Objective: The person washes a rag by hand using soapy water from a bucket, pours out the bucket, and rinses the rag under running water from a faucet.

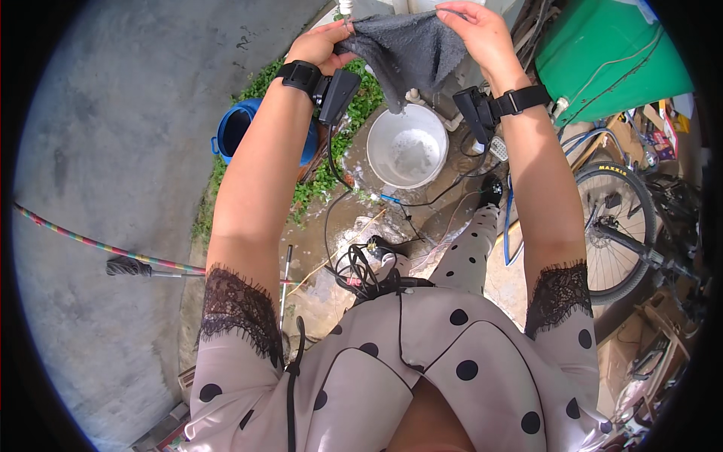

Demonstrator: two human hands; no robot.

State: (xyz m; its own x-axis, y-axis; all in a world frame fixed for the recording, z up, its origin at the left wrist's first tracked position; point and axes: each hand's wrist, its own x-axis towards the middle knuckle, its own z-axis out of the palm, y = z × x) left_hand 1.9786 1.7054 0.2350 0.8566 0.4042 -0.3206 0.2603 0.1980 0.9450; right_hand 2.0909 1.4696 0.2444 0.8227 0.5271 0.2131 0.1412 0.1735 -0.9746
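A dark grey cloth (410, 49) hangs spread between my two raised hands at the top of the view. My left hand (324, 45) is closed on its left upper corner. With thumb and fingertips, my right hand (480, 32) pinches the right upper corner. The cloth's lower point droops just above a white bucket (407, 147) on the wet ground, with foamy water inside it. Black straps with small black devices are round both my wrists, and cables run down from them.
A blue barrel (239, 124) stands among green plants left of the bucket. At the right are a large green container (610, 60) and a bicycle wheel (614, 230). A striped pole (105, 247) crosses at the left, near a grey-headed brush (129, 267). Black cables (360, 271) hang at my waist.
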